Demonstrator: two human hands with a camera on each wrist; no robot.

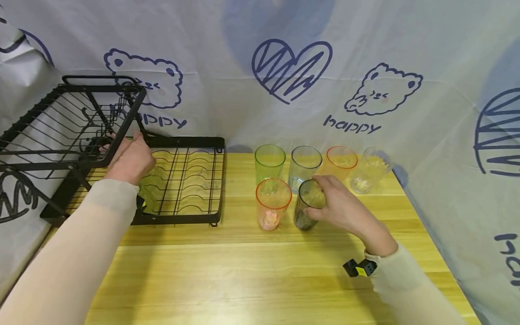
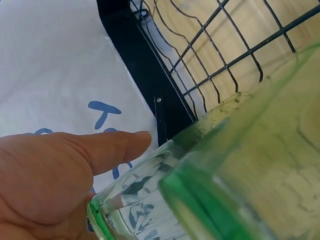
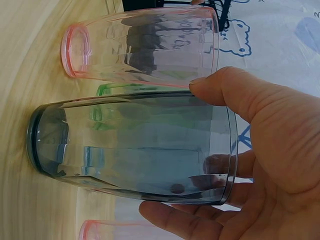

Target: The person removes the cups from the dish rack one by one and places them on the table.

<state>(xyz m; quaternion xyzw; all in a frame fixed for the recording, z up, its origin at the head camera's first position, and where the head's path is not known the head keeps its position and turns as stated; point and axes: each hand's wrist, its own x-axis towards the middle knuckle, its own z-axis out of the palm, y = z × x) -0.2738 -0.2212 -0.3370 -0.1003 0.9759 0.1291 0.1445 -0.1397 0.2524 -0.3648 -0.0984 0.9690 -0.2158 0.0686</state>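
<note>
My left hand (image 1: 132,158) reaches under the upper shelf of a black wire dish rack (image 1: 219,180). In the left wrist view its straight thumb lies along a green-based glass (image 2: 142,215); the fingers are mostly hidden. Another green glass (image 2: 280,150) stands nearer the camera, and shows in the rack in the head view. On the table my right hand (image 1: 345,205) grips a dark grey glass (image 3: 135,150) near its rim, thumb on one side and fingers round the other. Beside it stands a pink glass with a red rim (image 1: 273,203), apart from the hand.
Behind the dark glass stand a green glass (image 1: 269,158), a blue glass (image 1: 304,164), an orange-rimmed glass (image 1: 341,162) and a clear glass (image 1: 365,174) in a row. The rack's upper shelf (image 1: 53,126) overhangs my left wrist. A printed cloth (image 1: 227,90) hangs behind the wooden table (image 1: 227,275).
</note>
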